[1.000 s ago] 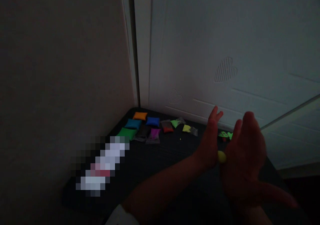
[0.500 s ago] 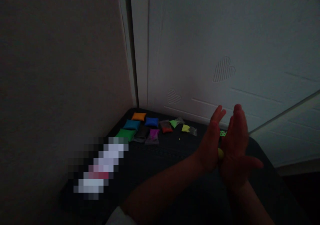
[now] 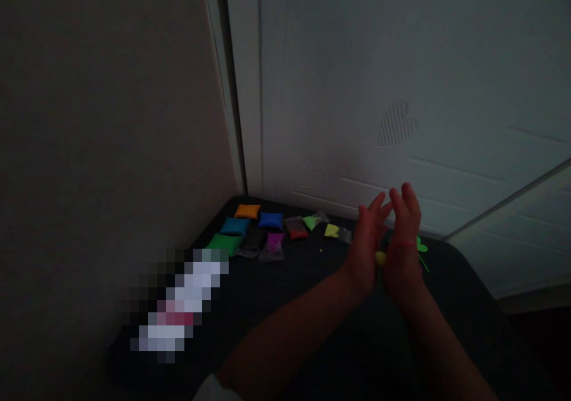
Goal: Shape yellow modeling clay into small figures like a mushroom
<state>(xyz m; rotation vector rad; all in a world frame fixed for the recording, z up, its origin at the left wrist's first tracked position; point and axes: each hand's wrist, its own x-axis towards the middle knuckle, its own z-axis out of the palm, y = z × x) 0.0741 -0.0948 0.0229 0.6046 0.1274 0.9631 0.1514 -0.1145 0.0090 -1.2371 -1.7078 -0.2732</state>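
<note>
In a dim room my left hand [image 3: 366,243] and my right hand [image 3: 404,240] are pressed palm to palm over a dark table [image 3: 285,282]. A small yellow lump [image 3: 380,259] shows between the heels of the two palms. The fingers of both hands are stretched out and point away from me. A bright green piece [image 3: 422,248] lies on the table just behind my right hand, partly hidden by it.
Several small colored packets lie in rows at the table's far left, among them orange [image 3: 247,211], blue [image 3: 270,220], green [image 3: 224,244] and purple [image 3: 275,241]. A blurred light patch [image 3: 178,306] sits near the left edge. White paneled doors [image 3: 401,91] stand behind.
My right hand has swung from lying across the left palm to standing upright against it. Both hands have moved a little away from me and to the left, the yellow lump still between them.
</note>
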